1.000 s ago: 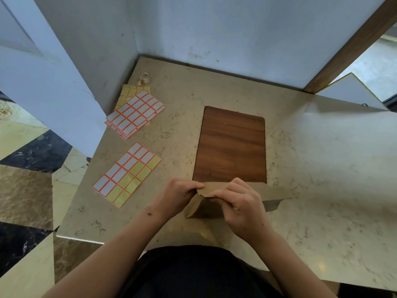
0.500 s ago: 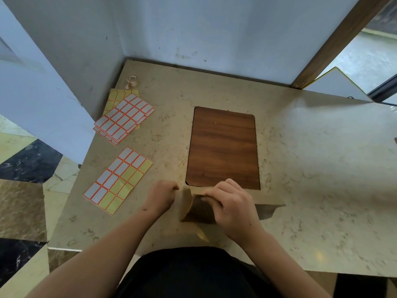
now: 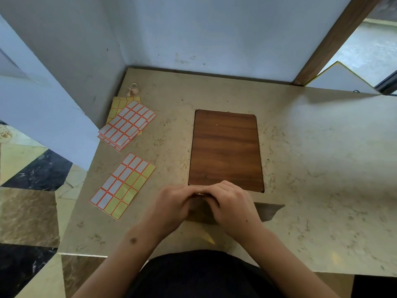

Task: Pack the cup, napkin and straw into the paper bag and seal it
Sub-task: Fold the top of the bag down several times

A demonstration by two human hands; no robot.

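At the counter's near edge, both hands' fingers point(image 3: 189, 193) clamped on paper bag point(image 3: 266, 212), sticker labels point(image 3: 123, 186) blank.

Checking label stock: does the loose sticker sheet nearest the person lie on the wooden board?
No, the loose sticker sheet lies on the stone tabletop, left of the wooden board and apart from it.

marble table point(image 3: 322, 168), wooden board point(image 3: 225, 151), label sheets point(image 3: 123, 186)

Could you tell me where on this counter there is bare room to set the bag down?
The widest bare patch lies right of the wooden board, out to the counter edge. A narrower strip runs between the board and the label sheets. The left side is crowded with the sticker stack.
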